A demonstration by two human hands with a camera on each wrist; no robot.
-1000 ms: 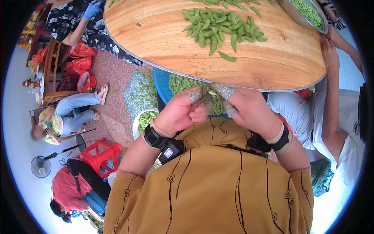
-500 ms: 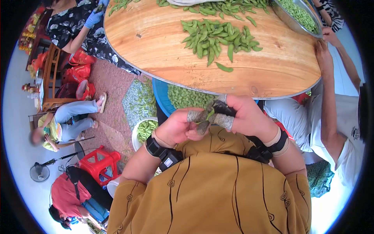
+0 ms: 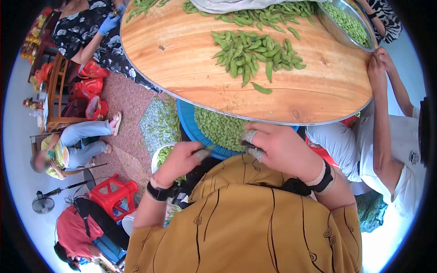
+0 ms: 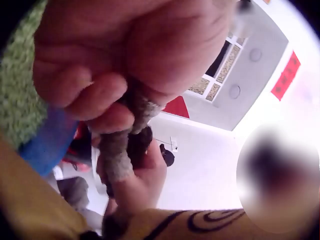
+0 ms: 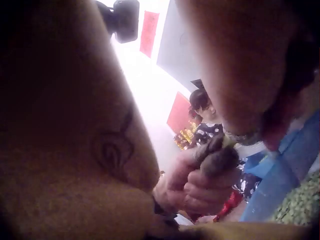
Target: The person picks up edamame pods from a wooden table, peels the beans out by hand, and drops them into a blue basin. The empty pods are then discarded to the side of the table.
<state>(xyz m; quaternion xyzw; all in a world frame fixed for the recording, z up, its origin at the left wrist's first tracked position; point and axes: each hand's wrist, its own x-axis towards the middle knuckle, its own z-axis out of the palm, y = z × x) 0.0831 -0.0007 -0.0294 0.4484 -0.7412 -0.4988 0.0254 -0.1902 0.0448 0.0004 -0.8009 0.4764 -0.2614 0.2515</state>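
Observation:
My left hand is to the left, over the near rim of the blue basin. Its wrapped thumb and forefinger pinch a small green bean pod, mostly hidden by the fingers; the other fingers are curled. My right hand hovers at the basin's right side, below the table edge. Grey wraps cover its thumb and forefinger, with something dark between them; I cannot tell whether it holds anything. Shelled green beans fill the basin under both hands.
Green pods lie heaped on the wooden table. At its right edge stands a metal bowl of shelled beans. A white bucket with pods sits left of my lap; a red stool is farther left. Other people sit around.
My hands were together over the basin, working on a pod; they have come apart. The left moved left and down toward the white bucket. A grey cloth came into view on the table.

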